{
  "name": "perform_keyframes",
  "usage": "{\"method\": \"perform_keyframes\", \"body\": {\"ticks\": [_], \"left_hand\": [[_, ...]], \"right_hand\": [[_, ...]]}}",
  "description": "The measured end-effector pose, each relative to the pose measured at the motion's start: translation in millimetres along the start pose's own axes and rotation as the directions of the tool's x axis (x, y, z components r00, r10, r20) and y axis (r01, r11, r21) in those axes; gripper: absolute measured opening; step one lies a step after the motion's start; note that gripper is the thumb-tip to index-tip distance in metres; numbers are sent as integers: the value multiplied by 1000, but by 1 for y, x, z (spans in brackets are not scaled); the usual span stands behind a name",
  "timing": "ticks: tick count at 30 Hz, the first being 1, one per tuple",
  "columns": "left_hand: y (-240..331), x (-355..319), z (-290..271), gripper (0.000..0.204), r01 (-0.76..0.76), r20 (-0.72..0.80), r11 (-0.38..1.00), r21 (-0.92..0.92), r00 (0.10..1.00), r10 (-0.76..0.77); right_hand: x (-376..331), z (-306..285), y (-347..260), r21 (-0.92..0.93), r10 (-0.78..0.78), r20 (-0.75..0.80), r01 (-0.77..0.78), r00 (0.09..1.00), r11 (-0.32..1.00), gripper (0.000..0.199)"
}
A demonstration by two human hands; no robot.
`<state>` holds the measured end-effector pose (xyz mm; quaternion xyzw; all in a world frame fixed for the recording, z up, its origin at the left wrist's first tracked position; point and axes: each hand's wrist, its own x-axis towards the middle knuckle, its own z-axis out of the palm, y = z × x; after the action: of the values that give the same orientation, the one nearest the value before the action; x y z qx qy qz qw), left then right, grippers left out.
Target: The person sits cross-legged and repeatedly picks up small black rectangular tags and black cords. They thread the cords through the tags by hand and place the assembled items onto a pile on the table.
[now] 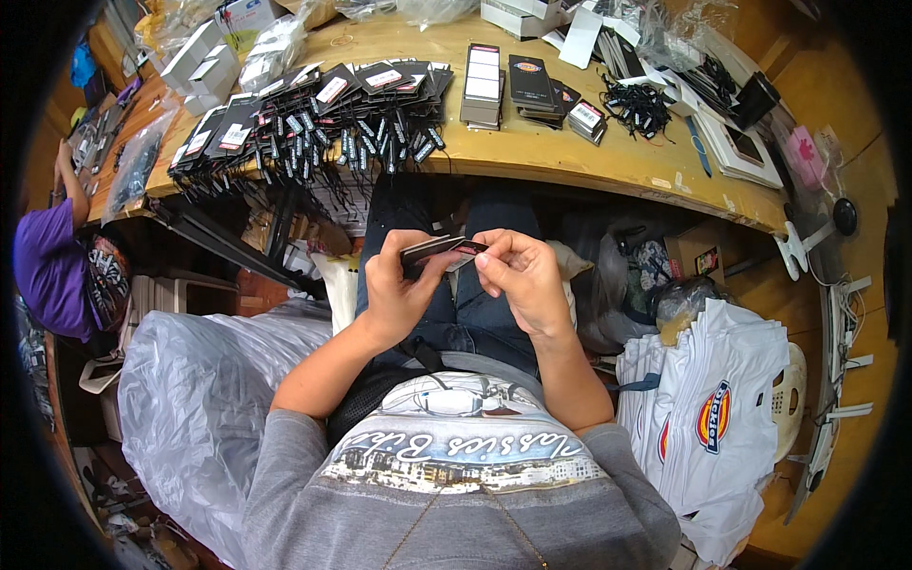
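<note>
Above my lap, my left hand (388,290) is closed round a few black cards that look like hang tags (429,249). Fingers and thumb of my right hand (522,280) pinch the right-hand end of one of these tags. Both hands are just short of the table's near edge and close together. On the table (560,157) beyond them lies a wide pile of black tags (323,100) with black strings hanging over the edge. Whether the tags in my hands carry a string cannot be made out.
Right of the pile stand a stack of white labels (483,85), a stack of black tags (532,84) and a heap of black strings (638,106). Folded white shirts (708,418) lie at my right, a large plastic bag (204,399) at my left. A person in purple (52,256) sits far left.
</note>
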<state>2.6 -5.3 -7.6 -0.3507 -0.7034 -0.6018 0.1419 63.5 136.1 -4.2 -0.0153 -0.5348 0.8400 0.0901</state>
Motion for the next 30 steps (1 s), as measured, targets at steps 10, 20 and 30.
{"method": "perform_keyframes", "body": {"ticks": [10,20,30], "left_hand": [[-9,13,-11,26,-503,212,863,36,848,485],[-8,19,-20,28,-468,385,881,72,828,408],[2,11,-7,21,59,277,996,-69,960,-37]], "right_hand": [[3,3,4,97,-19,94,10,995,995,4],[2,4,5,-417,-120,65,136,991,898,4],[3,8,3,-668,-450,-7,331,893,666,7]]}}
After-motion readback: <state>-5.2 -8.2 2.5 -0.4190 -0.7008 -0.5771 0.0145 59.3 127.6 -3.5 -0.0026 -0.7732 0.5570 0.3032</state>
